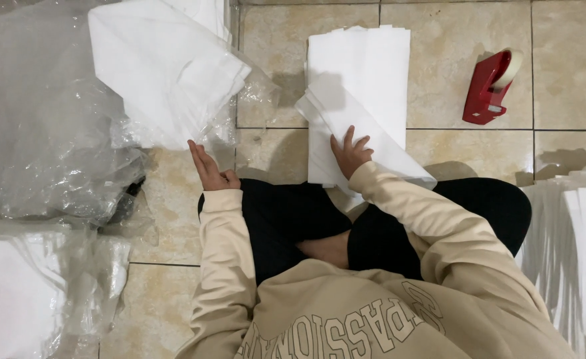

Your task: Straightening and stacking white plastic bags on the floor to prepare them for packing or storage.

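Both hands work: my right hand [350, 154] presses flat, fingers spread, on the folded white sheet [366, 139] atop the stack [366, 60] on the floor; left hand [208, 169] open (empty). I'd square edges first.

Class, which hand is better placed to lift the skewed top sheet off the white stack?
Probably the right hand: it rests on that sheet. The left hand is open, off by the plastic-wrapped bundle.

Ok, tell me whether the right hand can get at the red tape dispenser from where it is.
Probably yes: the right hand rests on the folded white sheets, and only bare tile lies between it and the red tape dispenser.
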